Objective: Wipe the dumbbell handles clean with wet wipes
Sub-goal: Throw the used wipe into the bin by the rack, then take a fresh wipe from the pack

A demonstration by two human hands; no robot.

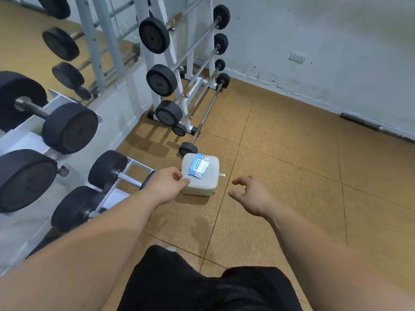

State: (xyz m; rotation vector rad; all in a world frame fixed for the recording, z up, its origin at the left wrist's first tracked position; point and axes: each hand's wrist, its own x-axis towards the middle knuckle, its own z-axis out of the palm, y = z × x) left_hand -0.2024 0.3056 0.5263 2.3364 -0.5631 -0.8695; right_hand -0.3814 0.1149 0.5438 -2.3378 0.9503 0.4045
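Note:
A blue and white pack of wet wipes [199,165] lies on top of a pale square stool [211,182] on the floor. My left hand [166,186] hovers at the stool's near left corner, fingers curled with nothing visible in them. My right hand [251,195] is to the right of the stool, fingers spread and empty. Black dumbbells sit on a white rack at the left; the nearest one [110,170] shows its metal handle [129,178] just left of my left wrist. A larger dumbbell [69,127] rests higher on the rack.
A white barbell rack [167,63] holding several fixed barbells stands behind the stool against a mirror. A small black weight [188,148] lies on the floor by the stool. A loose bar [361,123] lies along the right wall. Brown tiled floor spreads to the right.

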